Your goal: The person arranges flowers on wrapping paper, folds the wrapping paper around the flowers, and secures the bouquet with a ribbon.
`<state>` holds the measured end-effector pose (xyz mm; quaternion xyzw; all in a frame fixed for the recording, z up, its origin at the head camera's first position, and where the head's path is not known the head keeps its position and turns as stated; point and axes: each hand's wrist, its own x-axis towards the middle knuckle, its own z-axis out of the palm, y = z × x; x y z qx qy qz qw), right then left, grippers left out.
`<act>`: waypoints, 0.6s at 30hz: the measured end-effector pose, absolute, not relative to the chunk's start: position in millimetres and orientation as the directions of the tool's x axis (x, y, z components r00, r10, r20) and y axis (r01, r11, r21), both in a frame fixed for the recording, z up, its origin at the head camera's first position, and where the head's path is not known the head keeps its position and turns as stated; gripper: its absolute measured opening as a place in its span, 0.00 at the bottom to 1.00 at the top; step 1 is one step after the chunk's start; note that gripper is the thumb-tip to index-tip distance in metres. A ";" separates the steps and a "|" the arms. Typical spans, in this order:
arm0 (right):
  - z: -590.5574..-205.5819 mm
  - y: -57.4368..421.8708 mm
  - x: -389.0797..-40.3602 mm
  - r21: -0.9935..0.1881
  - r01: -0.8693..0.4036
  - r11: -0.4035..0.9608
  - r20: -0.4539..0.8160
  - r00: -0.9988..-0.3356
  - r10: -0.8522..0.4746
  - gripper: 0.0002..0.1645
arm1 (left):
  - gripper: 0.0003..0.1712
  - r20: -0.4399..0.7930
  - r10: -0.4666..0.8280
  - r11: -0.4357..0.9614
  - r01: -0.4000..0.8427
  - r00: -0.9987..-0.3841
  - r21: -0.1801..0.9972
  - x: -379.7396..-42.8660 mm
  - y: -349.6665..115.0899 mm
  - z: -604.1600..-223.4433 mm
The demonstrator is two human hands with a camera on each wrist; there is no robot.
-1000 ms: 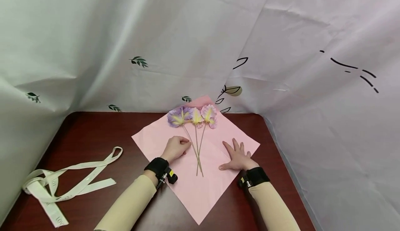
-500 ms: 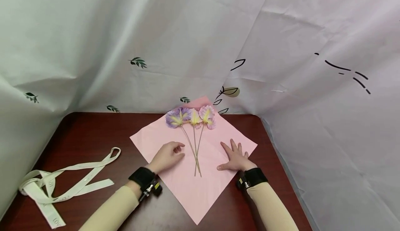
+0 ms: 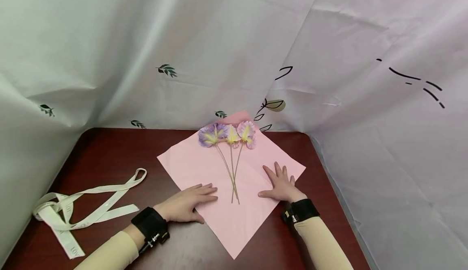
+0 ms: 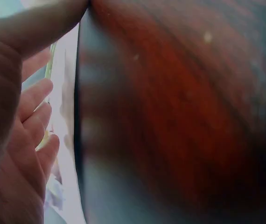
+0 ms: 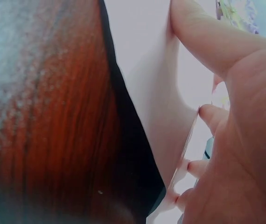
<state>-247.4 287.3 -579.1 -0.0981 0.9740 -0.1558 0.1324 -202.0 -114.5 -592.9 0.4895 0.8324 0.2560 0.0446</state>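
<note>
On the dark red, wood-look worktop (image 3: 109, 152), the laying-out seems done and little beyond it: the square sheet of pink paper (image 3: 234, 229) lies spread flat and unfolded, one corner toward the person, while the long whitish printed ribbon (image 3: 120, 212) lies loose and untied to its left, apparently unused so far. The person's left hand (image 3: 186, 205) is at the sheet's near-left edge, fingers extended and holding nothing; the right hand (image 3: 281, 186) rests on the sheet's right side, fingers spread wide, gripping nothing. The flowers are already placed, blooms toward the far corner, their thin green stems (image 3: 234, 182) crossing near the lower ends. Counted, there is one worktop, one sheet (whether its darker far corner is a second layer cannot be told), apparently one ribbon, two hands, three flowers, namely one purple-and-yellow bloom (image 3: 213, 134), one pale pink-and-yellow bloom (image 3: 232, 134) and one pink-and-yellow bloom (image 3: 246, 130), and three stems.
</note>
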 end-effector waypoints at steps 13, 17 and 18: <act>-583.2 295.0 -245.6 -0.347 -0.201 0.916 -0.222 -0.931 -0.289 0.68 | 0.35 0.102 0.739 0.539 0.675 -0.666 0.505 -207.8 -112.8 -600.8; -584.6 306.1 -240.4 -0.392 -0.275 0.878 -0.185 -0.911 -0.368 0.71 | 0.32 0.106 0.729 0.535 0.659 -0.676 0.528 -209.4 -112.3 -601.5; -584.0 309.4 -238.1 -0.409 -0.297 0.863 -0.172 -0.904 -0.392 0.72 | 0.31 0.109 0.728 0.532 0.658 -0.677 0.533 -209.7 -112.2 -601.6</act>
